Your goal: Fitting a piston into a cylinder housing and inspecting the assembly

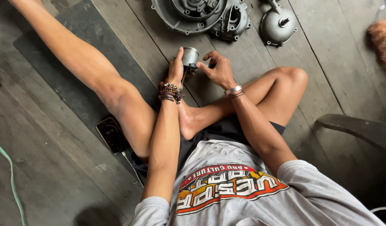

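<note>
I sit on a wooden plank floor with one leg stretched out and the other bent. My left hand (pixel 176 67) grips a small grey metal piston (pixel 190 56) with a rod hanging below it, held upright above my foot. My right hand (pixel 217 69) is right beside the piston with fingers curled, its fingertips at the piston's lower side; what they pinch is too small to tell. Beaded bracelets circle my left wrist and a metal bangle my right.
Grey engine casing halves (pixel 193 16) and a round engine cover (pixel 278 26) lie on the floor ahead. A phone (pixel 112 134) with a cable lies by my left thigh on a dark mat (pixel 82 31). A green cord (pixel 8 175) runs at left; a dark chair part (pixel 360 129) at right.
</note>
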